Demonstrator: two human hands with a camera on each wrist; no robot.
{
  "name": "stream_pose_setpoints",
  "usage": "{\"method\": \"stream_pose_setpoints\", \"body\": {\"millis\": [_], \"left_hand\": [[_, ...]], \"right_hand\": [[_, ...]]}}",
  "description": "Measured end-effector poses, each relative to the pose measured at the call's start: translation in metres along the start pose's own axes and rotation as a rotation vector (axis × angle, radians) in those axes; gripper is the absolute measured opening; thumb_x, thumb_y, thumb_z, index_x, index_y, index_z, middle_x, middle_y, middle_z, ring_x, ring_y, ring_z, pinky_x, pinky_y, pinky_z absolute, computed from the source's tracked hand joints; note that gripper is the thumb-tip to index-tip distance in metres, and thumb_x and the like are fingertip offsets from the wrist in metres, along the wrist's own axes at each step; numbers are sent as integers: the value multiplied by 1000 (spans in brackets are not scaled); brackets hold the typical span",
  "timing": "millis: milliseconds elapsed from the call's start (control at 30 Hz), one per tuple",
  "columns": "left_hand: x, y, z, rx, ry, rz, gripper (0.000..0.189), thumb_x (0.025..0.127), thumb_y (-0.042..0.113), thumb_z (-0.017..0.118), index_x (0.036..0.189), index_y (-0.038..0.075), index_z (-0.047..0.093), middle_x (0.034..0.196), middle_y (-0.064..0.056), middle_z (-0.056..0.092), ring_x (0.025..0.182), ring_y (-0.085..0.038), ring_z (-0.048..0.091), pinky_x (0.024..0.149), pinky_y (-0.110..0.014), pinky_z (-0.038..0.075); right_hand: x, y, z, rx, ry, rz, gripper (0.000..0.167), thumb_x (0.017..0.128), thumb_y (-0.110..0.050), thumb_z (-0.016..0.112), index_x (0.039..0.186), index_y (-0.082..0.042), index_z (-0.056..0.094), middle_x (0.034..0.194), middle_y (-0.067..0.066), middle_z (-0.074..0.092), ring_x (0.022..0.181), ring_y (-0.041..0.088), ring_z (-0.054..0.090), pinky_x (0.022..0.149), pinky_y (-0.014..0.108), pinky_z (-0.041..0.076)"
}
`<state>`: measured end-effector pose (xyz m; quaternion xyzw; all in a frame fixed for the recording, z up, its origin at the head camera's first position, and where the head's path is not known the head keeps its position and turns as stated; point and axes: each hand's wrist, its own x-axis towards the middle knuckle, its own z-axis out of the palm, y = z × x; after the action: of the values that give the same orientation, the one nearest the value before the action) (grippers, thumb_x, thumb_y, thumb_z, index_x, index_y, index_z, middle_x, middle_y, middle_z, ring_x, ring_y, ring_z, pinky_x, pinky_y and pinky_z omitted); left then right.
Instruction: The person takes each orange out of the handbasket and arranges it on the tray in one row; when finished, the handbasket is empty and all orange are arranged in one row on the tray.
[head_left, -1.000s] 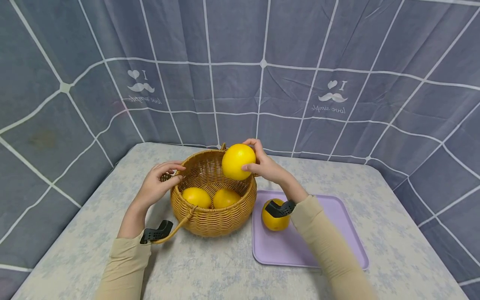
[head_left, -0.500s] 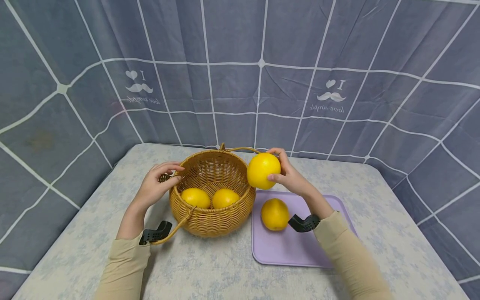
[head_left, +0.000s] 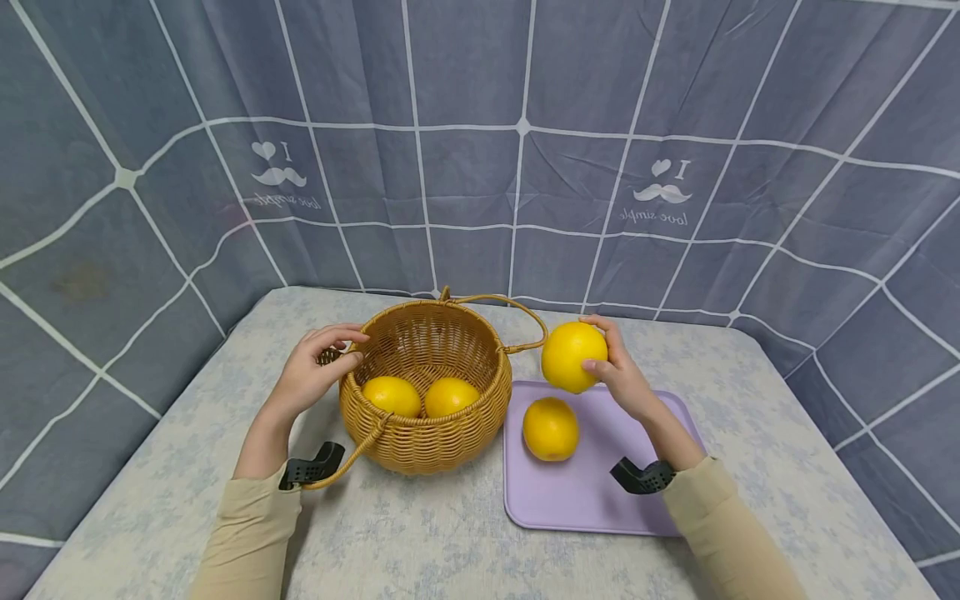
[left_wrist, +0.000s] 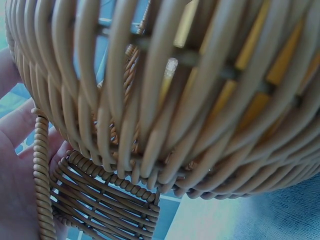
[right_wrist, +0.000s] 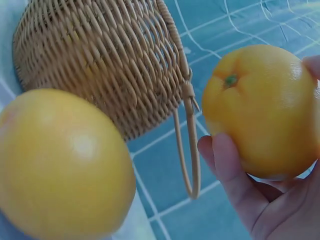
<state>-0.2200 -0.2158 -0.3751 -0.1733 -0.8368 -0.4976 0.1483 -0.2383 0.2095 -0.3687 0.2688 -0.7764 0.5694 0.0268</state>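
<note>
My left hand (head_left: 318, 367) holds the left rim of a brown wicker basket (head_left: 431, 446), its thumb and fingers about the small woven lug there. Inside the basket lie two yellow oranges, a left orange (head_left: 392, 396) and a right orange (head_left: 452, 397). With thumb and fingers, my right hand (head_left: 621, 371) grips another orange (head_left: 568, 357) above the far edge of the lilac tray (head_left: 558, 504). Its green stem end shows in the right wrist view. One more orange (head_left: 551, 429) sits on the tray's left half. In the left wrist view, basket weave (left_wrist: 165, 85) hides most of the fruit.
The basket's thin handle (head_left: 528, 312) arches out at the back right, and another handle (head_left: 352, 467) reaches toward the left wrist. A pale patterned cloth (head_left: 420, 542) covers the table. Behind it hangs a grey-blue curtain (head_left: 465, 183) with white lines.
My right hand has carried its orange from over the basket's right rim rightward and toward me, to above the tray's far edge. The left hand stays at the basket rim.
</note>
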Motion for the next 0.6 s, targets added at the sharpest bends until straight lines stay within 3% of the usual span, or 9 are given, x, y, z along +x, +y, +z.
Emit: {"method": "stream_pose_setpoints", "body": {"millis": [367,467,600], "left_hand": [[0,-6,0,-10,-6,-12,24,89,8,61,112,2,65,129,-10,54,99,-18,44,80,-30,36],[0,-2,0,3,-3,-11,24,89,5,60,112,0,64,129,-13,54,99,-20,44,81,-30,35],[-3,16,-1,3,-3,-7,24,89,1,58,111,-7,63,128,-20,53,98,-25,43,79,-29,35]], "right_hand": [[-30,22,-20,2,105,108,49,91,-8,37,139,-8,24,130,14,31,96,17,50,75,25,48],[-39,28,-25,-13,117,133,49,92,-8,38,139,-7,23,130,12,32,96,16,49,75,25,48],[-48,34,-29,-36,129,171,49,93,-9,38,140,-7,23,132,14,31,99,18,48,75,26,48]]}}
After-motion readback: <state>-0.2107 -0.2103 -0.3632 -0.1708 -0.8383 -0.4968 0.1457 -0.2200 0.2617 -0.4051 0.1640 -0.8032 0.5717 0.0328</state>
